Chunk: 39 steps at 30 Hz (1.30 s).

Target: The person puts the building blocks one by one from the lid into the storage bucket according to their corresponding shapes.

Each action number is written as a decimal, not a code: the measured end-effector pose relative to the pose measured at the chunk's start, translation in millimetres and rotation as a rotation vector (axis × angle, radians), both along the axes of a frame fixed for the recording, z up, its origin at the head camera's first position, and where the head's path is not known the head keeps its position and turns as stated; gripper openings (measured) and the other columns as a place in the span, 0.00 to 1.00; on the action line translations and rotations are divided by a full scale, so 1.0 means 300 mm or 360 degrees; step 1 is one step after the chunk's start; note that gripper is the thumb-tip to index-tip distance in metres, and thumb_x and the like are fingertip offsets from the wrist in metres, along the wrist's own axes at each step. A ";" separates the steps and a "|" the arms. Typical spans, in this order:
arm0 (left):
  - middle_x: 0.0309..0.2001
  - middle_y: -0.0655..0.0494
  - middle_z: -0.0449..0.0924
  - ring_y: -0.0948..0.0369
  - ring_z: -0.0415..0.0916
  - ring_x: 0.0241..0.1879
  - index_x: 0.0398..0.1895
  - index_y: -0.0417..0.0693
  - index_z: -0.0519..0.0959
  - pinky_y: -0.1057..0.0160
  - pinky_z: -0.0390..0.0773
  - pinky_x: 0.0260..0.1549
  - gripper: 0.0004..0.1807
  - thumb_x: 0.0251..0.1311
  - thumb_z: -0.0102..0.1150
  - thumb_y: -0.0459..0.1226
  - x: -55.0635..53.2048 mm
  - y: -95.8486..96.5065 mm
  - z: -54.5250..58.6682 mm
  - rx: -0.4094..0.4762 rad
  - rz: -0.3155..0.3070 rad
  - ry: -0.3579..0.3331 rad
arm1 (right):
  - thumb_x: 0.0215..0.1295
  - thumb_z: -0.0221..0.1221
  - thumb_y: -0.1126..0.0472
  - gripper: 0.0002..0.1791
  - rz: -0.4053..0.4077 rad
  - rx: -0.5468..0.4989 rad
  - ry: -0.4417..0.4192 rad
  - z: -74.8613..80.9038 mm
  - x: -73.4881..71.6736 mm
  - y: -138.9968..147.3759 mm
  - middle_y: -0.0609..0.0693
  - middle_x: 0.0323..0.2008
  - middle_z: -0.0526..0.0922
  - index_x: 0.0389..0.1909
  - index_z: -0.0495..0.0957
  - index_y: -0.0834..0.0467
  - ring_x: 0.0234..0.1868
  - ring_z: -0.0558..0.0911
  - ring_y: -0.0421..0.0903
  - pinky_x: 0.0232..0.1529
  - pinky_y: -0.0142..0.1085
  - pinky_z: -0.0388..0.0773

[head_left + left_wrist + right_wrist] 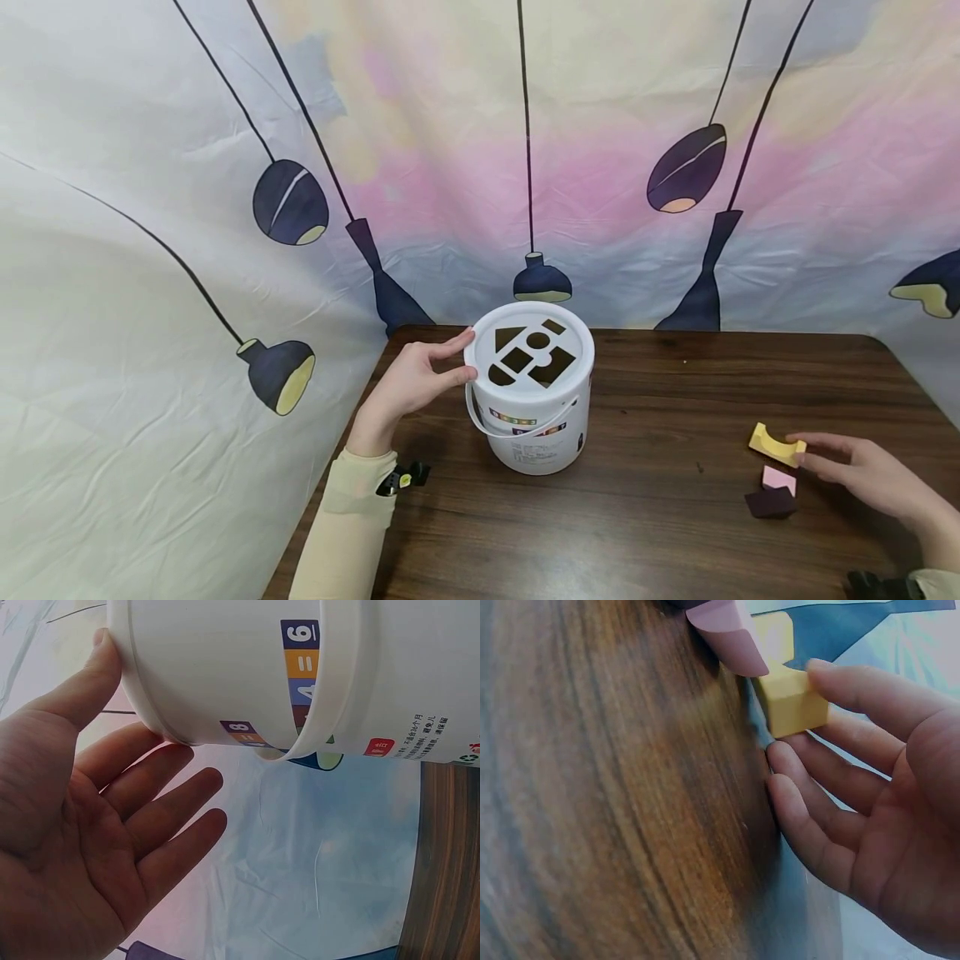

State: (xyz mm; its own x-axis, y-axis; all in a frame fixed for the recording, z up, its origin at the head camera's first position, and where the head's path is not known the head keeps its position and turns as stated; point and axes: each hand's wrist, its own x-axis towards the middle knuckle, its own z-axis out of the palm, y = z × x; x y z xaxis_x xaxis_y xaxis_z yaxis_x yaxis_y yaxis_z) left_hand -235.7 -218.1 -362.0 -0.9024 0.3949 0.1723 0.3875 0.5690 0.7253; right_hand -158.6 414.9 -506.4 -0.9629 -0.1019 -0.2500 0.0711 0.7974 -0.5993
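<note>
A white shape-sorter bucket (534, 433) stands upright, its lid (480, 367) cut with several shaped holes. My left hand (412, 379) rests its thumb and forefinger against the lid's left rim. In the left wrist view the other fingers of the left hand (112, 817) are loosely spread, apart from the bucket wall. At the right, my right hand (873, 475) pinches one end of a yellow arch block (776, 447) between thumb and fingers. Close beside it lie a pink block (778, 481) and a dark brown block (771, 502).
The bucket's white handle (480, 427) hangs down at its front. Under everything is a dark wooden table (652, 517). A painted cloth with lamp pictures (450, 167) hangs behind the table's far edge and along the left side.
</note>
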 end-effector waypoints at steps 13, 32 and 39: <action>0.72 0.57 0.75 0.56 0.73 0.71 0.74 0.51 0.76 0.44 0.77 0.64 0.34 0.66 0.76 0.44 0.000 0.001 0.003 -0.0029 -0.0004 0.0024 | 0.87 0.51 0.50 0.34 -0.0159 -0.0324 0.0096 -0.009 -0.005 -0.018 0.82 0.68 0.67 0.73 0.65 0.76 0.47 0.83 0.32 0.43 0.40 0.88; 0.72 0.59 0.75 0.57 0.72 0.72 0.74 0.52 0.77 0.46 0.76 0.65 0.35 0.65 0.76 0.45 0.004 0.000 0.005 -0.0038 0.0001 0.0024 | 0.65 0.75 0.59 0.35 -0.0260 -0.0184 0.0241 -0.005 -0.008 -0.026 0.82 0.62 0.74 0.65 0.75 0.74 0.48 0.89 0.62 0.33 0.34 0.83; 0.72 0.60 0.75 0.58 0.73 0.70 0.74 0.52 0.76 0.55 0.77 0.55 0.35 0.65 0.76 0.45 0.000 -0.001 0.002 -0.0051 0.0003 0.0028 | 0.72 0.71 0.48 0.36 -0.0316 -0.0102 0.0361 -0.014 -0.007 -0.023 0.76 0.56 0.82 0.66 0.75 0.72 0.36 0.82 0.30 0.30 0.31 0.77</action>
